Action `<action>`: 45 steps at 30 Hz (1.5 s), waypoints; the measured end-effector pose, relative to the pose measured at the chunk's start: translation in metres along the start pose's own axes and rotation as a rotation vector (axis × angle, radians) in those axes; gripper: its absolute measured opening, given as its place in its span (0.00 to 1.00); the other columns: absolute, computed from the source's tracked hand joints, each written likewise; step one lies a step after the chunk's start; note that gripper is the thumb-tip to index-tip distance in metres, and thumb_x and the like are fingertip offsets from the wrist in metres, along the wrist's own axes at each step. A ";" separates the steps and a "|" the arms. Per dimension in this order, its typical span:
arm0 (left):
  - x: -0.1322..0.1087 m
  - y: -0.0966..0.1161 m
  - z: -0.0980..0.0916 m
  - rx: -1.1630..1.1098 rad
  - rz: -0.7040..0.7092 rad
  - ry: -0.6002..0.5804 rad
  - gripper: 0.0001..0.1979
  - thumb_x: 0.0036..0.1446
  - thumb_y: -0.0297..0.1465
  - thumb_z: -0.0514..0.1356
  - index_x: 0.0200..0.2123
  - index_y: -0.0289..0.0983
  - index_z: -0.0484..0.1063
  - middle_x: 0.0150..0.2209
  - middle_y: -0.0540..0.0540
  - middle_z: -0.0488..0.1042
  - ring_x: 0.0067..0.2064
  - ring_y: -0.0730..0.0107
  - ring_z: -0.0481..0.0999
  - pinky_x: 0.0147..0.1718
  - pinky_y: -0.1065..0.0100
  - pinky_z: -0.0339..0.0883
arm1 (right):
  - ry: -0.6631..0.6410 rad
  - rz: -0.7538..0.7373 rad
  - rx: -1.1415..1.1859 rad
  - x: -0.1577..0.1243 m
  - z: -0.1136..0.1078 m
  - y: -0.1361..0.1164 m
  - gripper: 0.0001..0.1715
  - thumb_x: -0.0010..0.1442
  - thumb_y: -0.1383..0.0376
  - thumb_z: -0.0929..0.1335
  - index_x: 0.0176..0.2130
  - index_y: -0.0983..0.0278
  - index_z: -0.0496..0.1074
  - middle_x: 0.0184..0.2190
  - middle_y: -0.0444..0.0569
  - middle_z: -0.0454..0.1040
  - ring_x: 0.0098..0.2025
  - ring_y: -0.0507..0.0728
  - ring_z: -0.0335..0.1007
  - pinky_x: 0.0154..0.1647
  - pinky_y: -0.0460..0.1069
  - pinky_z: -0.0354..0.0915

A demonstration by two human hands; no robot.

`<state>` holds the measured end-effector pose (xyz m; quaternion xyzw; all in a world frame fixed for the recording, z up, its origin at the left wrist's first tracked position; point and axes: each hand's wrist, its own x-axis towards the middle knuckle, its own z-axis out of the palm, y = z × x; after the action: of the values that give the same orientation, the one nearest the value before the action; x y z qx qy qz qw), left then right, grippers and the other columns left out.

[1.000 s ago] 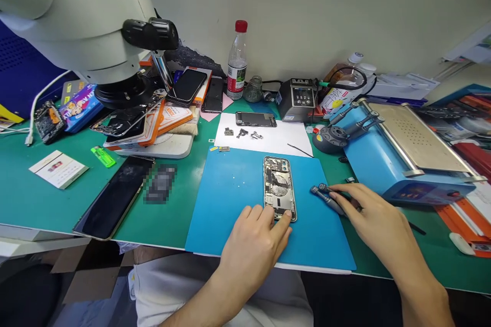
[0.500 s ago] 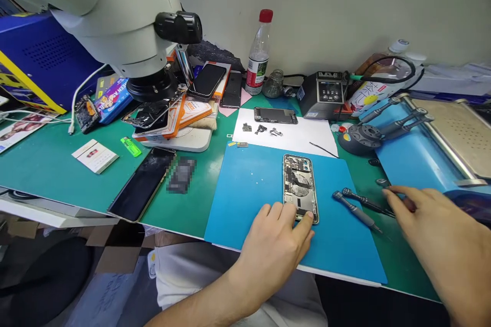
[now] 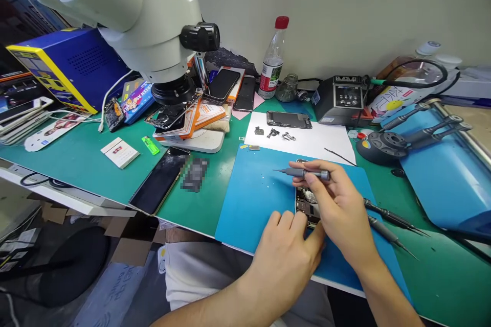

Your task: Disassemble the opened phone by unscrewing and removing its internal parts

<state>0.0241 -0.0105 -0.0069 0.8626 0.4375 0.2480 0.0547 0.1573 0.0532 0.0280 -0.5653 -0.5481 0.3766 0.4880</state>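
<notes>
- I see the opened phone (image 3: 305, 206) on the blue mat (image 3: 249, 189), innards bare;
- right hand (image 3: 339, 209) pinches a grey screwdriver (image 3: 294, 171); left hand's (image 3: 289, 260) fingers curl, grip I can't tell;
- mat spreads left to green worktop (image 3: 197, 214).

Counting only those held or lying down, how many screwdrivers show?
3: one screwdriver in the right hand, plus a black one and a grey one lying across the right edge of the blue mat. Others may be hidden.
</notes>
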 end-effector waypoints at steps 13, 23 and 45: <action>-0.001 -0.005 0.005 -0.039 -0.032 0.071 0.06 0.74 0.38 0.66 0.44 0.43 0.75 0.39 0.50 0.71 0.38 0.60 0.70 0.35 0.58 0.62 | -0.018 0.021 0.056 -0.003 0.010 0.000 0.19 0.72 0.48 0.72 0.55 0.54 0.76 0.55 0.50 0.85 0.49 0.60 0.87 0.55 0.59 0.83; 0.006 -0.010 -0.002 -0.079 -0.047 -0.046 0.14 0.77 0.41 0.63 0.62 0.50 0.78 0.40 0.51 0.77 0.40 0.60 0.75 0.35 0.59 0.64 | 0.197 0.258 0.343 -0.033 -0.043 0.015 0.46 0.55 0.50 0.83 0.68 0.52 0.72 0.41 0.47 0.82 0.30 0.54 0.78 0.30 0.48 0.80; 0.013 -0.023 -0.011 -0.158 0.094 -0.230 0.14 0.82 0.36 0.55 0.58 0.43 0.79 0.38 0.49 0.79 0.38 0.59 0.71 0.37 0.57 0.60 | 0.096 0.274 0.356 -0.057 -0.039 0.035 0.41 0.66 0.49 0.77 0.70 0.52 0.60 0.43 0.46 0.79 0.29 0.53 0.73 0.31 0.51 0.78</action>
<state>0.0085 0.0128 0.0002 0.8977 0.3669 0.1836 0.1605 0.1975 -0.0058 -0.0029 -0.5565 -0.3673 0.5029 0.5501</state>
